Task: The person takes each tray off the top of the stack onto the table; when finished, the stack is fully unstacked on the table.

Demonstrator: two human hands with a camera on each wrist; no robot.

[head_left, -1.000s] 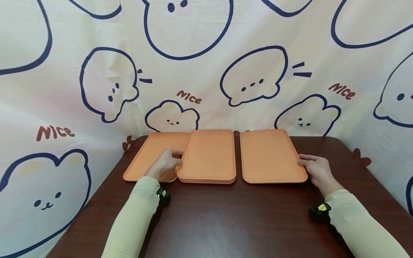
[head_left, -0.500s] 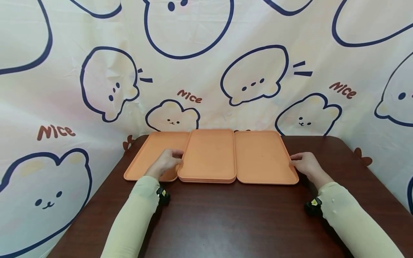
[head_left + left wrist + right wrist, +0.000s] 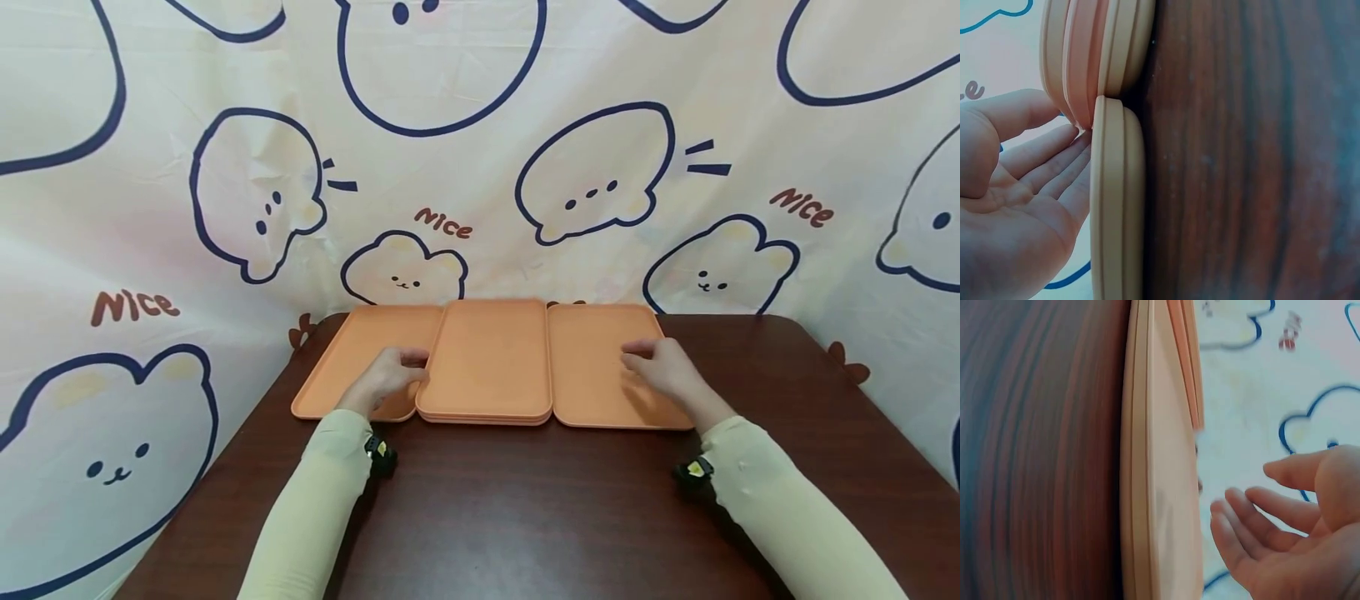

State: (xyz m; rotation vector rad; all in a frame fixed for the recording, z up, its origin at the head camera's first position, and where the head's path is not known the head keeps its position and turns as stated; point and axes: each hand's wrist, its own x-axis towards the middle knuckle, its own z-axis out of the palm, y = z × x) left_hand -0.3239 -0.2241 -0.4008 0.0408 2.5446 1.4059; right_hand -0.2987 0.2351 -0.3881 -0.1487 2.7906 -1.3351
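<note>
A stack of orange rectangular trays [image 3: 489, 358] lies at the middle of the table's far side. My left hand [image 3: 386, 380] touches the stack's left edge, its thumb and nearly straight fingertips right at the rims in the left wrist view. Under that hand lies the left tray [image 3: 330, 387], its right side beneath the stack's edge. Against the stack's right side is the right tray [image 3: 588, 375], flat on the table. Over its right part hovers my right hand [image 3: 671, 372], fingers loosely bent and holding nothing; the right wrist view shows its fingertips [image 3: 1217, 509] apart from the tray.
The dark brown wooden table [image 3: 510, 500] stretches toward me in front of the trays. A pale cloth with bear drawings [image 3: 480, 167] hangs behind the table and along both sides. Each sleeve cuff carries a small black device [image 3: 381, 457].
My right hand slid the right tray leftward against the stack, then let go of its edge and moved left over it. My left hand stayed at the stack's left edge.
</note>
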